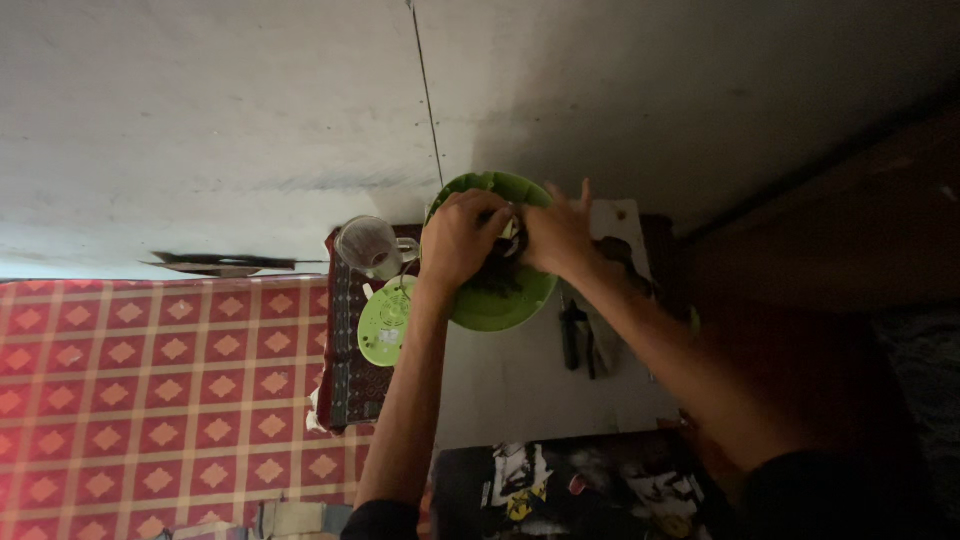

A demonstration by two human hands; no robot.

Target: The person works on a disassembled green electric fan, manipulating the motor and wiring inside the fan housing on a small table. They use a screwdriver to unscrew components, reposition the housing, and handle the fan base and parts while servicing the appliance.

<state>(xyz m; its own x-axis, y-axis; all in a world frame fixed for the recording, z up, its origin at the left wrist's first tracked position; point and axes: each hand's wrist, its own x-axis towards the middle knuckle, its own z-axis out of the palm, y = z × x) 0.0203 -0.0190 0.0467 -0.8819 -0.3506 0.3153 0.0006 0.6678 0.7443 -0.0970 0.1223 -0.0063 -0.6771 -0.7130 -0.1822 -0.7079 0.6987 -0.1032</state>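
Note:
A round green bowl [495,305] with dark contents sits in the middle of the view. My left hand [458,240] is curled over the bowl's left side, fingers closed on a small dark and pale thing [511,232] above the contents. My right hand [556,236] meets it from the right and pinches the same thing, with one finger sticking up. What the thing is cannot be told in the dim light.
A clear cup [367,245] and a round light-green lid [385,322] lie left of the bowl on a dark patterned cloth [350,385]. A red diamond-pattern surface [150,400] fills the left. Dark tools [580,340] lie right of the bowl; a black printed item [560,490] is below.

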